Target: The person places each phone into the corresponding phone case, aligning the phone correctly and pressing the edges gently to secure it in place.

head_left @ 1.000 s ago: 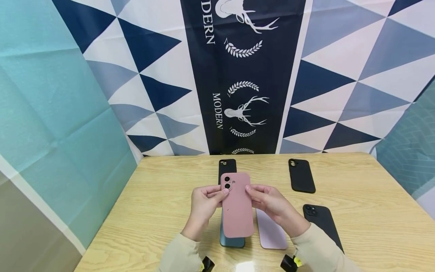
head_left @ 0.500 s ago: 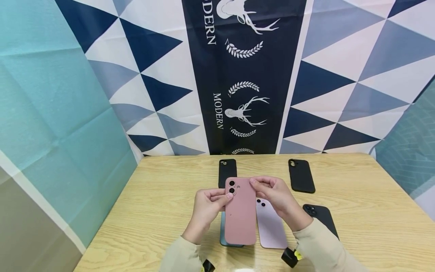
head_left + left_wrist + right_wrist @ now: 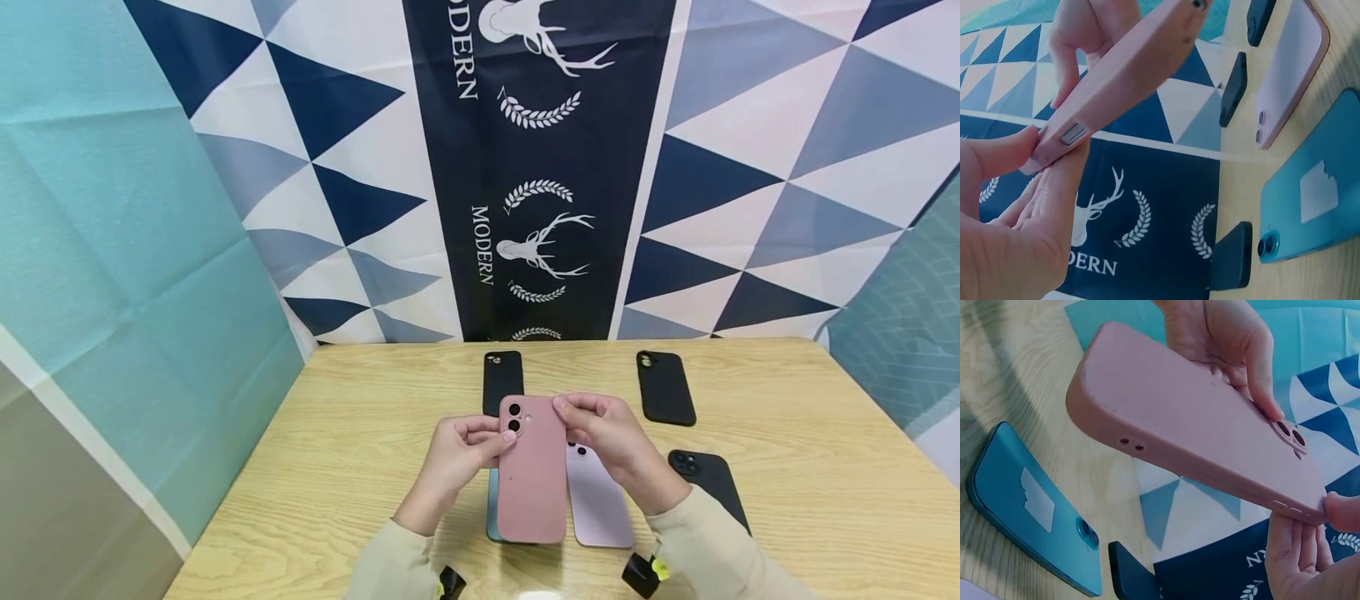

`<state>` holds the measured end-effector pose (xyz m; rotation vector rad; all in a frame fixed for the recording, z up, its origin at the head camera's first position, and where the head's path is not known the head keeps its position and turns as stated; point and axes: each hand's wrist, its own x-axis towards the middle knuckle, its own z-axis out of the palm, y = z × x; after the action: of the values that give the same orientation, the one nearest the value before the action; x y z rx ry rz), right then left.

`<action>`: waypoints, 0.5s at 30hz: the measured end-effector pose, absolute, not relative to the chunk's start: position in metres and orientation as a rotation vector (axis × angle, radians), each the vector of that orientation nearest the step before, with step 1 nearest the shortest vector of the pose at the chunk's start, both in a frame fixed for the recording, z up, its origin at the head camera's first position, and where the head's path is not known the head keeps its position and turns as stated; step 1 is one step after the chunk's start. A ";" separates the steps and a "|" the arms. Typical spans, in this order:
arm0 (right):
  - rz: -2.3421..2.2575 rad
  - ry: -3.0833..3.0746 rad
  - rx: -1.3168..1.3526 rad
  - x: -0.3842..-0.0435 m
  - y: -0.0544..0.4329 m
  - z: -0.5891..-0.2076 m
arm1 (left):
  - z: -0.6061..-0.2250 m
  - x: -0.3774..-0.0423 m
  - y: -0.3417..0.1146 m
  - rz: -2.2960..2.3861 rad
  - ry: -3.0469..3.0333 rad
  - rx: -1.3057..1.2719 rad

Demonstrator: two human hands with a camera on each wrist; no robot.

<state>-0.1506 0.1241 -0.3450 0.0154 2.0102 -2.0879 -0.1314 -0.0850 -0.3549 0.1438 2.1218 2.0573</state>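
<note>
In the head view a pink phone case [image 3: 532,492] is held up above the table, its back toward me. Dark lenses and a flash spot show in its camera openings, and the left wrist view shows a metallic strip in a side cutout. My left hand [image 3: 459,458] pinches its left edge, thumb beside the lower lens. At the upper right corner my right hand [image 3: 611,442] pinches it, thumb on the back and fingers behind. Below lies a teal phone [image 3: 1316,200], mostly covered by the case in the head view. A lilac phone [image 3: 600,504] lies to its right.
Black phone cases lie about the wooden table [image 3: 360,450]: one behind the pink case [image 3: 502,379], another at the back right [image 3: 666,389], and a third, black case with dark lenses [image 3: 712,483], partly behind my right forearm. A patterned cloth [image 3: 360,208] hangs behind the table.
The pink phone case has shifted slightly right and down. My right hand has moved from its right side up to the upper right corner. My left hand still pinches the left edge.
</note>
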 end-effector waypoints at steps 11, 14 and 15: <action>-2.030 2.011 -0.020 -0.147 0.120 -0.349 | -0.350 -0.137 -0.083 2.130 2.238 0.034; -2.003 2.018 -0.031 -0.147 0.120 -0.349 | -0.351 -0.137 -0.082 2.153 2.237 0.024; -1.992 2.021 -0.032 -0.148 0.120 -0.349 | -0.351 -0.137 -0.082 2.163 2.225 0.018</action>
<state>-0.1475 0.1203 -0.3490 -0.0319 2.0214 -1.9923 -0.1371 -0.0819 -0.3513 0.0182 2.2246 2.1630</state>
